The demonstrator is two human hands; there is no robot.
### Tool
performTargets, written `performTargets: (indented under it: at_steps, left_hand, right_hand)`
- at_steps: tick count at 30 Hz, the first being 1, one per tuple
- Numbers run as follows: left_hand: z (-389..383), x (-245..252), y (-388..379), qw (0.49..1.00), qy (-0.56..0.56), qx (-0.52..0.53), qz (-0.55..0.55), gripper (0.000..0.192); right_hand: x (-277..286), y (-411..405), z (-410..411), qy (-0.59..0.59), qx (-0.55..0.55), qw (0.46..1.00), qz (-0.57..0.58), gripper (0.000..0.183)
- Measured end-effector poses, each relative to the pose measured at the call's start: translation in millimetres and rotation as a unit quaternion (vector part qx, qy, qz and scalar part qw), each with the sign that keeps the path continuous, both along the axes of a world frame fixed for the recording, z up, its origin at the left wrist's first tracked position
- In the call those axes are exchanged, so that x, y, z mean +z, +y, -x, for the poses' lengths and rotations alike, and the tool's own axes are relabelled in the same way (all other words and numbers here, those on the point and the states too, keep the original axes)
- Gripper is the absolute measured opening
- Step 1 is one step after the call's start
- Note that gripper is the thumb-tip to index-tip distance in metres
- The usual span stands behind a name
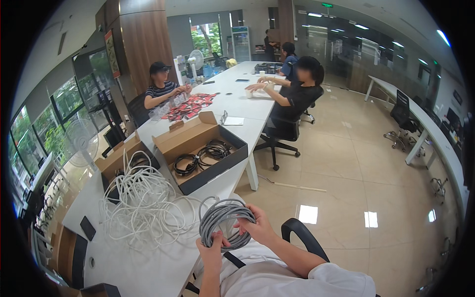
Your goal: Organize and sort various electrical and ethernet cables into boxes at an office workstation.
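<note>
A coil of grey cable (227, 212) is held up over my lap, just off the table's edge. My left hand (212, 247) grips its lower left side, thumb laid over the strands. At the upper right of the loop, my right hand (256, 224) has its fingers curled through and around the cable. One thin strand arcs out at the coil's top left. To the left, a tangled heap of white cables (144, 208) spreads over the white table (156, 273).
Behind the heap stand an open cardboard box (207, 156) with coiled black cables (202, 156) and a second open box (118, 159). A black phone-like slab (88, 228) lies on the left. Two seated people (167, 89) (300, 89) work farther along, near red packets (189, 107).
</note>
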State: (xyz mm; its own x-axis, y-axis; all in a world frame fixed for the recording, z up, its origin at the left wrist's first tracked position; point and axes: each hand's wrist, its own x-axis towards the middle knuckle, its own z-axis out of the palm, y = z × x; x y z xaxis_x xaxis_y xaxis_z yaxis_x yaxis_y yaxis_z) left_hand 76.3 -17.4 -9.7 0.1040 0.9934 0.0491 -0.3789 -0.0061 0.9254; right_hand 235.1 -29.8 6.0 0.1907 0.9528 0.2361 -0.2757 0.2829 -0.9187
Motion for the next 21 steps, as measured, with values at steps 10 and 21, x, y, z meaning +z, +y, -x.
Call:
performTargets:
  at_steps: [10, 21]
  left_hand:
    - [-11.7, -6.5, 3.5, 0.998, 0.038, -0.004, -0.039, 0.024]
    - [30.5, -11.7, -6.3, 0.992, -0.101, 0.067, 0.019, 0.022]
  right_hand:
    - [-0.6, -2.4, -8.7, -0.039, -0.059, 0.997, 0.019, 0.012]
    - [4.1, 19.5, 28.9, -0.036, 0.061, 0.996, 0.051, 0.020]
